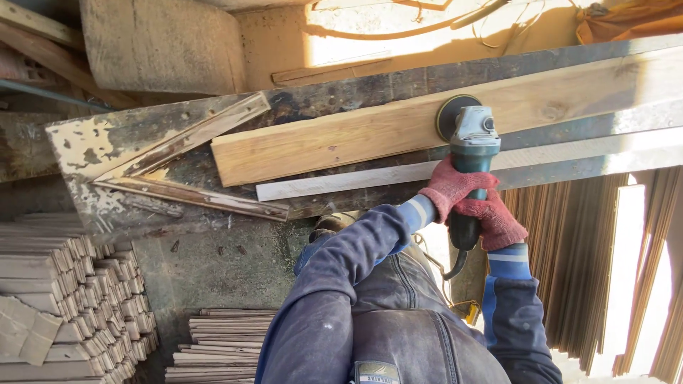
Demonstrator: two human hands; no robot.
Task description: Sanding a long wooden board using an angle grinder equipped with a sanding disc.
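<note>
I'm seeing the left hand (452, 186) and right hand (496, 222) wearing red knit gloves, dusty dark blue sleeves showing lighter blue cuffs with pale stripes, and a worn grey zipped jacket.

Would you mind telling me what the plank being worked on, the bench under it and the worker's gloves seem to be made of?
The plank looks like bare, pale softwood: visible grain and a knot, no coating. The bench seems to be old dark timber, with cream paint flaking off. The gloves on the left hand and right hand, both gripping the grinder, look like red knitted fabric, judging by their fuzzy weave.
</note>
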